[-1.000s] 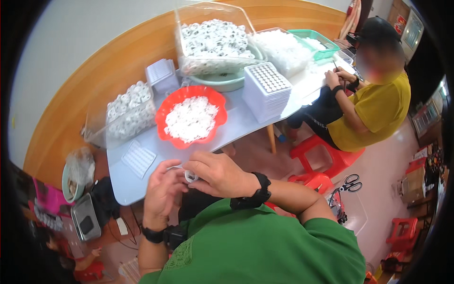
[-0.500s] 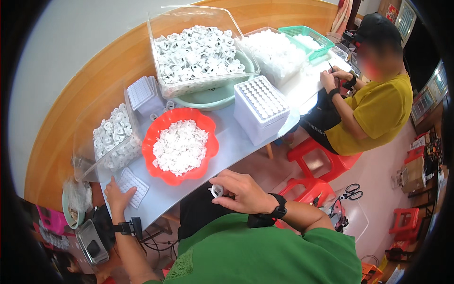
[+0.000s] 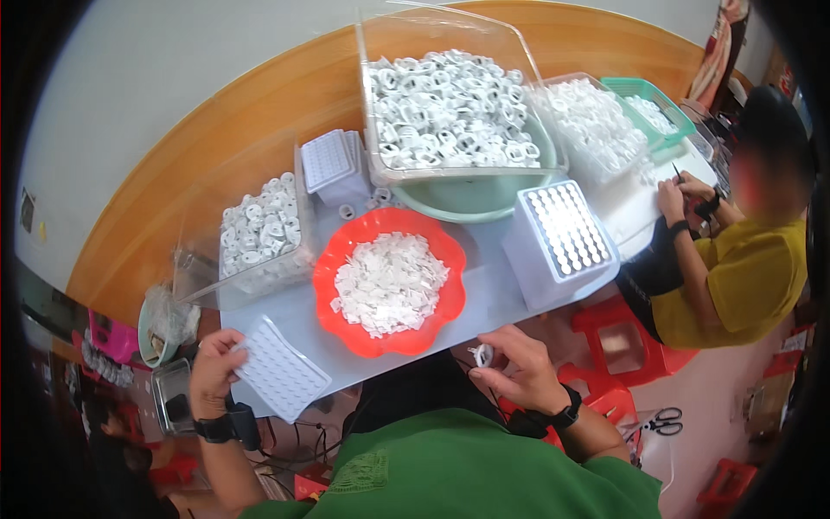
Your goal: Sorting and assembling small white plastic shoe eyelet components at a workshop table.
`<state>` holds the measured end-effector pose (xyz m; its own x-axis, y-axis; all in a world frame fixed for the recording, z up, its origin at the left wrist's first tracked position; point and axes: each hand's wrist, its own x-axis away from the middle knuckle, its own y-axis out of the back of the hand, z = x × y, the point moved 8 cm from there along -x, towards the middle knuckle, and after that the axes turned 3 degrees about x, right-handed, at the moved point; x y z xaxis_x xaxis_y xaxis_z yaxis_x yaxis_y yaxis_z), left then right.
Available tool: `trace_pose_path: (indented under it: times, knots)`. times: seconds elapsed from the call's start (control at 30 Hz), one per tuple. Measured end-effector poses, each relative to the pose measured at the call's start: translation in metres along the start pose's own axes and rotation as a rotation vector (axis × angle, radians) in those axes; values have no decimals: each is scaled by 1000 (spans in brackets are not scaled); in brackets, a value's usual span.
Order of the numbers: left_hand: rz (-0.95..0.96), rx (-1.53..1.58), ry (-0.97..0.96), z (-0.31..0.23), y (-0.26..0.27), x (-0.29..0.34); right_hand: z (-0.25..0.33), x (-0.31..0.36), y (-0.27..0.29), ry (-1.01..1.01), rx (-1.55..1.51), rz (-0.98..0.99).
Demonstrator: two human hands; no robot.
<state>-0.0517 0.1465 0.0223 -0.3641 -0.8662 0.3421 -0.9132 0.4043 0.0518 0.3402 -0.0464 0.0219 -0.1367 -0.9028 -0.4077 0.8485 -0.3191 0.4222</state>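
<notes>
My left hand (image 3: 218,363) pinches the edge of a pale blister sheet (image 3: 284,370) with rows of small bumps, tilted at the table's near left edge. Between the thumb and fingers of my right hand (image 3: 524,374) is a small white round plastic part (image 3: 482,355), held beyond the table's front edge. A red scalloped bowl (image 3: 330,313) full of small white flat pieces stands between and beyond my hands. Left of it, a clear bin (image 3: 201,290) holds white ring-like parts (image 3: 262,223).
A large clear bin (image 3: 467,175) of white parts rests on a pale green basin (image 3: 454,210). Stacked white trays (image 3: 327,160) and a tall tray stack (image 3: 553,290) stand on the table. At right a person in a yellow shirt (image 3: 735,285) works beside a green basket (image 3: 685,124).
My left hand has gone from resting at the sheet on the table to lifting and tilting it. My right hand still holds the white part. The whole view has shifted.
</notes>
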Motion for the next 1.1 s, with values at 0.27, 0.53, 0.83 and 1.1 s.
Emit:
trace_pose_path:
  times: [0.27,0.53,0.83,1.1]
  knots:
    - [-59,-157,-380,-172,-62,-80,-6,-16,-4,-52,-6,24]
    - [-146,-613,-411,-208,-93,-249,-5,-13,3,-83,54,-35]
    - [-132,-363,-787,-216,-156,-99,8,-10,23,-58,53,-102]
    - [710,194,-196,-64,-291,6,69,-23,31,234,127,-264]
